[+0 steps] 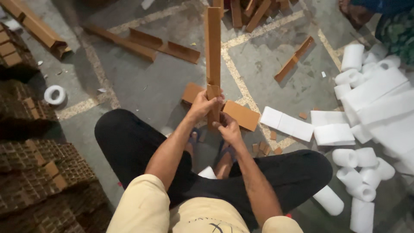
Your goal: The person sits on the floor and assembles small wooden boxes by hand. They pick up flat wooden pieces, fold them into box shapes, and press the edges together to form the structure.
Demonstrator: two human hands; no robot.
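1. The concrete floor (142, 82) is strewn with work in every stage. Stacks of honeycomb cardboard slabs (34, 172) stand along the person's left, and a heap of white foam blocks and rolls (371, 112) lies on the right.
2. Several brown cardboard corner strips (142, 43) lie loose farther out on the floor, with more piled at the top edge (250, 11). By the look of it many pieces remain to be handled, though I cannot tell which of them are finished.
3. The piece in hand is a long cardboard angle strip (213, 47), held upright between the person's knees, its lower end down near the feet and its top reaching away from the camera.
4. Flat cardboard pieces (239, 114) lie on the floor just behind the strip's foot; small brown offcuts (263, 146) sit near the right foot.
5. The left hand (202, 105) is wrapped around the strip near its lower part, fingers closed on it.
6. The right hand (227, 129) grips just below, closed on the strip's bottom end. I judge this piece mid-way through being worked, not yet set aside.
7. A roll of white tape (54, 95) lies apart on the left, untouched.
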